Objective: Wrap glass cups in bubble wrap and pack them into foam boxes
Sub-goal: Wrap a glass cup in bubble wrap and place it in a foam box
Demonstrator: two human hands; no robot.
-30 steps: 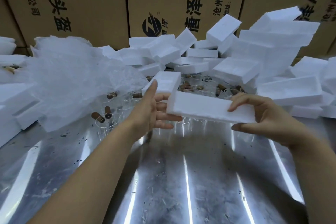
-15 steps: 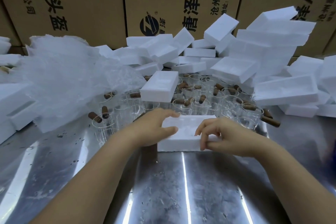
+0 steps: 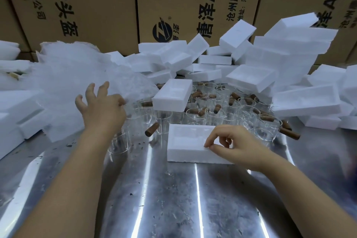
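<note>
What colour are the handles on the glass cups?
Brown, wood-like handles; the head view shows them.

Only a person's arms show: left forearm [image 3: 77,170] and right forearm [image 3: 301,189] uncovered as far as visible, left hand [image 3: 100,110] and right hand [image 3: 235,145] bare.

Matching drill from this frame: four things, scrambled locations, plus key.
1 crumpled clear bubble wrap
2 white open foam box pinched by right hand
3 brown cardboard cartons
4 clear glass cups with brown handles

a along the back
b front centre of the shiny steel table
c heaped at the left
d clustered mid-table behind that box

Pairs: 1-c, 2-b, 3-a, 4-d
</note>
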